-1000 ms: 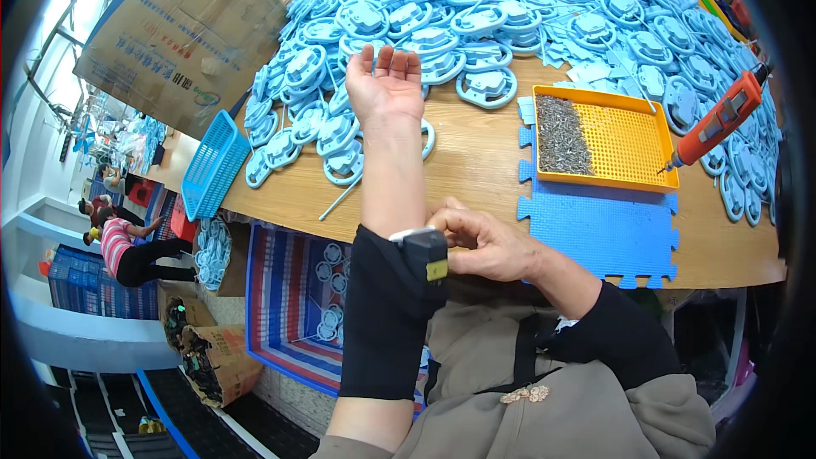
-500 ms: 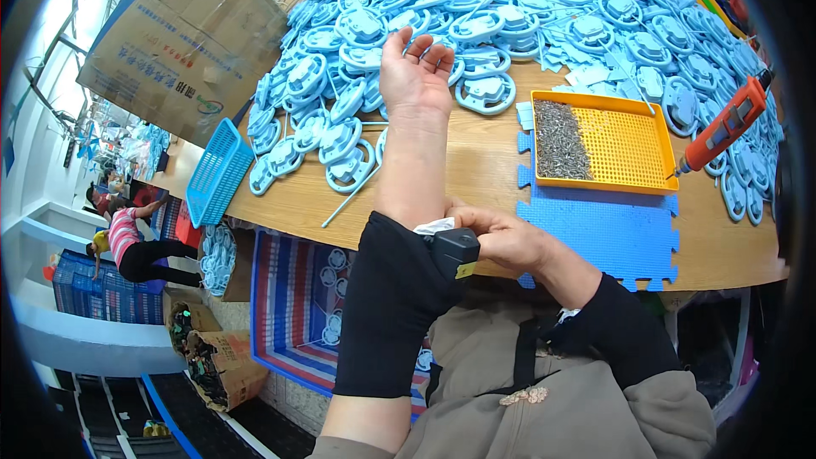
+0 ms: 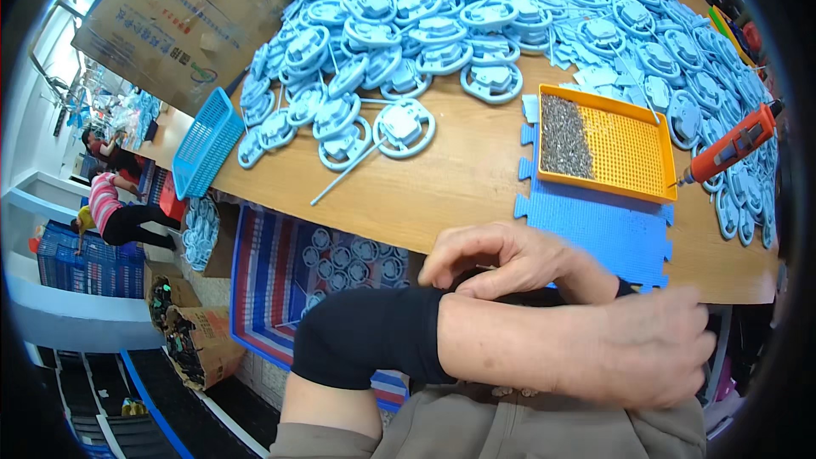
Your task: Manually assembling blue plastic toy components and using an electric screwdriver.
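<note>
My left forearm lies bent across my lap, with a black sleeve (image 3: pixel 374 336) bunched around the elbow. Its bare part reaches to the right, and my left hand (image 3: pixel 659 348) is smeared by motion near my right side, its fingers unclear. My right hand (image 3: pixel 514 259) is curled above the left forearm, at the upper edge of the black sleeve. Dark material shows between its thumb and fingers, but what it holds is partly hidden. Beyond both hands, a large heap of light-blue plastic ring-shaped parts (image 3: pixel 442 30) covers the back of the wooden table (image 3: pixel 408 195).
A yellow tray (image 3: pixel 633 187) with small metal screws sits partly on a blue foam mat (image 3: pixel 586 234). An orange electric screwdriver (image 3: pixel 731 144) hangs at right. At left are a blue basket (image 3: pixel 208 144), a cardboard box (image 3: pixel 183 25) and a striped bin (image 3: pixel 259 289). People stand further left.
My left forearm has swung down from upright to lie across to the right. My right hand has shifted slightly, and the black device at the sleeve no longer shows.
</note>
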Demonstrator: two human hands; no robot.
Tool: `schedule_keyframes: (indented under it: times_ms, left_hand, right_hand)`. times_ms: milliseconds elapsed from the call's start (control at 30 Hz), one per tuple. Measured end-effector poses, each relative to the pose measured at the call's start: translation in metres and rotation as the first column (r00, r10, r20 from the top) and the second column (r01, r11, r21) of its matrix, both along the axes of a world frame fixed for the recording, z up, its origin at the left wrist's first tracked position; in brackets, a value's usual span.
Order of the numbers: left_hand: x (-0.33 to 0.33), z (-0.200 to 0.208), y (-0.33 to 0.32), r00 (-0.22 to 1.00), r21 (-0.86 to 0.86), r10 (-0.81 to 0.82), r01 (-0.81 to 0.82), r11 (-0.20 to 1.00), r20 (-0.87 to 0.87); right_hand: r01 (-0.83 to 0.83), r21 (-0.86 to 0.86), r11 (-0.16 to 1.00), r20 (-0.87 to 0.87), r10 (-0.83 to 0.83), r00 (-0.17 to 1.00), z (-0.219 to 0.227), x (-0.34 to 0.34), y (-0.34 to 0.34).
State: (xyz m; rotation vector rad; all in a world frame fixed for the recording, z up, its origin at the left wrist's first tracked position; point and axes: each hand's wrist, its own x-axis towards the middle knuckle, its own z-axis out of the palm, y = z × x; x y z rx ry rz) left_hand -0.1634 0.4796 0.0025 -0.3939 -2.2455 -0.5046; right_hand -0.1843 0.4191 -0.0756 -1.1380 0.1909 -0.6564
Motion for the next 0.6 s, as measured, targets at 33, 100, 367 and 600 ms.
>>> schedule_keyframes:
  times_ms: [33,100,367,600]
  left_hand:
    - [0.001,-0.005,0.01,1.0,0.011,-0.012,0.012,1.0,-0.009]
    - [0.003,-0.01,0.02,0.984,0.049,-0.163,0.16,0.986,0.068]
    - [-0.005,-0.016,0.029,0.973,0.208,-0.223,0.208,0.956,0.055]
    - [-0.001,-0.004,0.036,0.884,0.726,-0.467,0.311,0.614,0.016]
  right_hand:
    - [0.035,-0.207,0.978,-0.053,-0.047,0.997,0.007,-0.004,-0.002]
    - [0.072,-0.338,0.938,-0.076,-0.103,0.992,0.015,-0.007,-0.002]
    - [0.14,-0.699,0.702,-0.064,-0.256,0.965,0.035,0.005,-0.007]
    - [0.016,-0.663,0.748,-0.13,-0.136,0.982,0.043,0.001,-0.003]
